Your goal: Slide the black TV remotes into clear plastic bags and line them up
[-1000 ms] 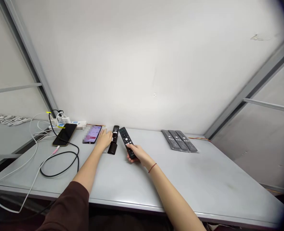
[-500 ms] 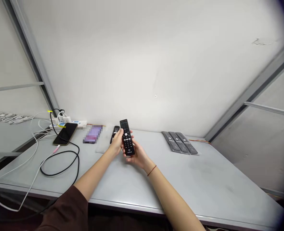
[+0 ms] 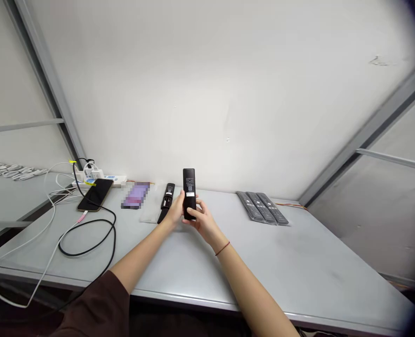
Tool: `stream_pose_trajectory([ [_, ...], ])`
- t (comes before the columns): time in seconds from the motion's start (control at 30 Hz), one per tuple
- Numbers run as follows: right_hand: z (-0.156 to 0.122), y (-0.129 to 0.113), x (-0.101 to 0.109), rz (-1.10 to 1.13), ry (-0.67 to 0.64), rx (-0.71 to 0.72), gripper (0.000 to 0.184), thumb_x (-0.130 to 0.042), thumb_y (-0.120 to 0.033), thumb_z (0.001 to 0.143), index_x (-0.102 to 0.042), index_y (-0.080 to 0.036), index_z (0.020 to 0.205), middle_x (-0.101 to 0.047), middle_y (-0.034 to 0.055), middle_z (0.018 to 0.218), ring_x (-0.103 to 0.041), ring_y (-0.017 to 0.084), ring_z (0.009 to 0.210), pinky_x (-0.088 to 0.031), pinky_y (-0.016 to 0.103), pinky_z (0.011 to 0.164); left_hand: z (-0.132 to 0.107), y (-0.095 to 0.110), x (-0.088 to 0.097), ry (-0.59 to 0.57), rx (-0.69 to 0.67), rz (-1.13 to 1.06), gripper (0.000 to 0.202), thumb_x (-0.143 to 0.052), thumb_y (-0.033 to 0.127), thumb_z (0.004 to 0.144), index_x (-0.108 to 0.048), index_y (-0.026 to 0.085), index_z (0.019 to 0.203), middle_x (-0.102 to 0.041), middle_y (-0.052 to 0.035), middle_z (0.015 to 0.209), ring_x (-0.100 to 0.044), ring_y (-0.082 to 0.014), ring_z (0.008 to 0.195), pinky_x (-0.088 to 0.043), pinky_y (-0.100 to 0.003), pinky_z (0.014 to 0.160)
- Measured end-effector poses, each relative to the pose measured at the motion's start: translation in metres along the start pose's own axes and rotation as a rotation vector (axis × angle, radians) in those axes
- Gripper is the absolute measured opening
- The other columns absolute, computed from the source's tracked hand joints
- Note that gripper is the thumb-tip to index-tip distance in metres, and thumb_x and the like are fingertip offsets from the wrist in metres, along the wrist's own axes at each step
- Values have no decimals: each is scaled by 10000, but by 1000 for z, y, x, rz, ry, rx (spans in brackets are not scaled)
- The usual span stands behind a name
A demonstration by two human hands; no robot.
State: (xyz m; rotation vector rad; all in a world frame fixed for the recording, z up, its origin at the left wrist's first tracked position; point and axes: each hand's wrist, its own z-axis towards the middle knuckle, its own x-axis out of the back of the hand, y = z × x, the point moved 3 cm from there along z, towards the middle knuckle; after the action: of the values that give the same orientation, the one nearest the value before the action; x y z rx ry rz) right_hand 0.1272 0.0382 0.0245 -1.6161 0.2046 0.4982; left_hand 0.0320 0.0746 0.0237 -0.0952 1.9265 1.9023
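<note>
Slim black plastic remote (image 3: 189, 187) held upright above grey table (image 3: 299, 262), label side to cam; L hand (image 3: 176, 211) & R hand (image 3: 202, 220) fingers curled round its lower end.

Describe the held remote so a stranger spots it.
Over the grey table, near the back wall, the left hand and right hand hold a black remote upright. Unlike the remotes lying flat nearby, it shows its back, with a white label.
</note>
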Motion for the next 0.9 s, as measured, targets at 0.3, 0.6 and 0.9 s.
stream_pose_trajectory([
  [0.3,7,5,8,-214,90,2,365,-597,-526,770,-591,-183,897,-626,55,812,-625,165,723,-561,302,650,0,-2,-3,-9,-146,83,493,-505,577,811,-612,168,1065,-646,-101,1121,-621,-207,945,-504,-303,754],
  [0.6,9,2,11,-124,74,59,360,-668,-465,732,-591,-167,917,-619,51,853,-605,168,785,-549,312,720,-2,-1,-7,-69,-94,64,427,-592,504,788,-569,172,1055,-650,-116,1115,-598,-227,1042,-470,-347,879],
  [0.9,4,-6,18,-227,58,-125,270,-659,-352,766,-566,-176,947,-648,63,873,-661,169,730,-557,283,617,6,-1,6,-16,-192,116,380,-590,459,788,-565,179,1044,-648,-80,1054,-590,-213,1015,-447,-317,870],
])
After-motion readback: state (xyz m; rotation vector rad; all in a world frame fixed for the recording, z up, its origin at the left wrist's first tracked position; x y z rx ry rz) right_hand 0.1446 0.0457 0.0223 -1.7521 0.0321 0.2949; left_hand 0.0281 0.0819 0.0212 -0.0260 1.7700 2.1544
